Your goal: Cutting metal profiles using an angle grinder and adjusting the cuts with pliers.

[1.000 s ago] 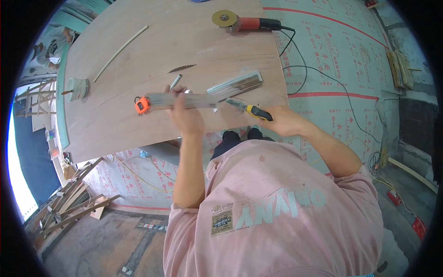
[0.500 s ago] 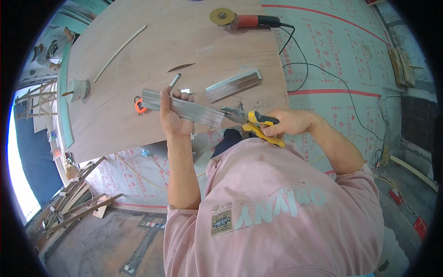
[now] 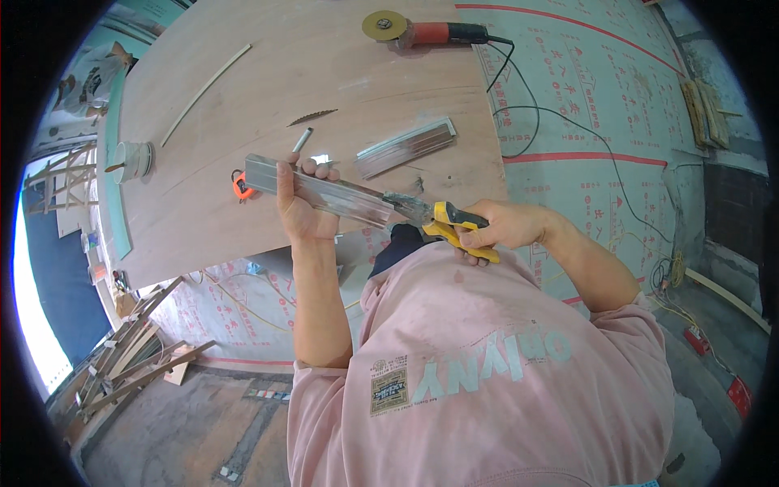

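My left hand (image 3: 307,199) is wrapped round a ribbed silver metal channel strip (image 3: 341,200), held slanting over the near edge of the wooden board (image 3: 211,162). In my right hand (image 3: 503,225) are tin snips (image 3: 442,217) with yellow and black handles. Their jaws meet the right end of the strip; whether the metal lies between the blades is too small to tell. Farther back on the board rests a second silver channel piece (image 3: 406,148). An orange tape measure (image 3: 241,187) lies left of my left hand, and a short metal tube (image 3: 303,140) shows just beyond its fingers.
An angle grinder (image 3: 422,32) with a cable lies at the board's far right corner. A saw blade (image 3: 312,118), a thin strip (image 3: 207,93) and a white bucket (image 3: 131,161) are farther left. Scrap timber (image 3: 122,365) is piled on the floor at the lower left.
The snips' handles have come closer together, and their jaws have shifted left onto the strip's end. The strip has moved slightly left in my left hand's grip.
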Tool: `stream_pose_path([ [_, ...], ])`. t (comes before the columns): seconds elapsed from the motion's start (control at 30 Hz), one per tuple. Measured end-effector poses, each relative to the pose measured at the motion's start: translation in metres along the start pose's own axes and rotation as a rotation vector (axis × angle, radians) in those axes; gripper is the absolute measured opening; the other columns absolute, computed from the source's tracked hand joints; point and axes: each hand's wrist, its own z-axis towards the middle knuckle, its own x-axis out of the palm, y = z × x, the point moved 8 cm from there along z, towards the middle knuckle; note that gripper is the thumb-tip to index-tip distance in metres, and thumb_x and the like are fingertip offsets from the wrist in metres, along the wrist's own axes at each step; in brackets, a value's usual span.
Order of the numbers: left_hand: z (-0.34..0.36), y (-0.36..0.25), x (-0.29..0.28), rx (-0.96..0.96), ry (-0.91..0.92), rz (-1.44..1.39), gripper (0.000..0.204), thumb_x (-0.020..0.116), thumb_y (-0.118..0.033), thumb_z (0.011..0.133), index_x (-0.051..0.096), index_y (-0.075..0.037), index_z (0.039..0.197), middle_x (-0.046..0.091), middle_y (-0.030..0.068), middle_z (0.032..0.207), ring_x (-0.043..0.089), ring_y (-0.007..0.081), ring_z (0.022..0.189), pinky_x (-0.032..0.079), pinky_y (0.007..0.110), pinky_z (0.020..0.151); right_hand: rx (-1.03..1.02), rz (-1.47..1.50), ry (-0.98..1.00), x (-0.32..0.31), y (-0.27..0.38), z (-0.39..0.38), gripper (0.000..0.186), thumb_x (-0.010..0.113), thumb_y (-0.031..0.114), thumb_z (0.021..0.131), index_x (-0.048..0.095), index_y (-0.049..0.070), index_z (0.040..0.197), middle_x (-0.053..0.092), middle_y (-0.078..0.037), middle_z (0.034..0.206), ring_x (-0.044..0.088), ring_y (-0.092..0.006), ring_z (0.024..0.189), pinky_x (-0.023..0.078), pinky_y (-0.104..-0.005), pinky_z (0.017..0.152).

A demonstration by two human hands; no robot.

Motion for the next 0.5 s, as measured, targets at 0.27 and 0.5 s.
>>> stream_pose_path([
  [0.27, 0.0002, 0.0022, -0.0018, -0.019, 0.019, -0.006, 0.031, 0.068, -0.033, 0.098, 0.059, -0.007, 0.113, 0.057, 0.005, 0.087, 0.057, 0.0203, 0.083, 0.052, 0.038, 0.079, 0.01, 0.0, -0.018, 0.0029, -0.0028, -0.0002, 0.029, 0.062, 0.024, 0.102, 0.058, -0.002, 0.114, 0.066, -0.008, 0.096, 0.063, -0.0153, 0.081, 0.054, -0.0313, 0.071],
  [0.5, 0.001, 0.004, -0.0079, -0.024, -0.018, -0.001, 0.031, 0.067, -0.035, 0.099, 0.058, -0.008, 0.113, 0.056, 0.0041, 0.085, 0.056, 0.0209, 0.081, 0.049, 0.04, 0.078, 0.0, 0.045, -0.022, 0.0052, -0.005, -0.0013, 0.031, 0.059, 0.026, 0.104, 0.059, -0.003, 0.118, 0.068, -0.008, 0.096, 0.064, -0.0151, 0.083, 0.054, -0.0316, 0.071],
])
